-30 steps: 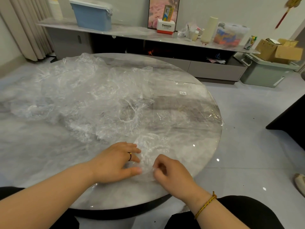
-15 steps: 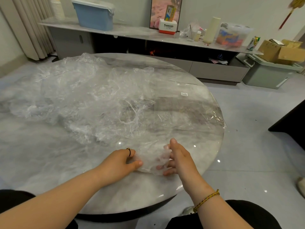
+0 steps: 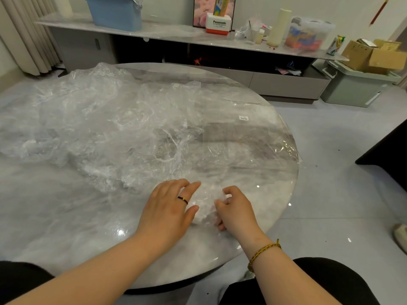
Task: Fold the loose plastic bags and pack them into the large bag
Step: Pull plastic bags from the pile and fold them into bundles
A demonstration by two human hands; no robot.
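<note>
Where your right hand stood edge-on with straight fingers half a second ago, the head view now shows it curled, fingertips and thumb pinching the right side of the small bag at lower centre of the frame. Your left hand has changed too: it was bunched at the bag's edge and now lies flat, fingers a little spread and thumb out, pressing the bag's left side onto the table. The bag has kept its spot between your hands, close to the table's near edge, and looks crumpled and whitish, not a neat flat packet. I read that as a fold under way, with your left hand anchoring and your right taking up a flap to bring over, so this bag is not ready to pack. At left and centre the pile of loose bags lies unfolded, so most of the task is ahead. Right of centre lies a flat clear sheet with a label, probably the large bag. Neither hand touches it, and I cannot tell whether anything is inside.
</note>
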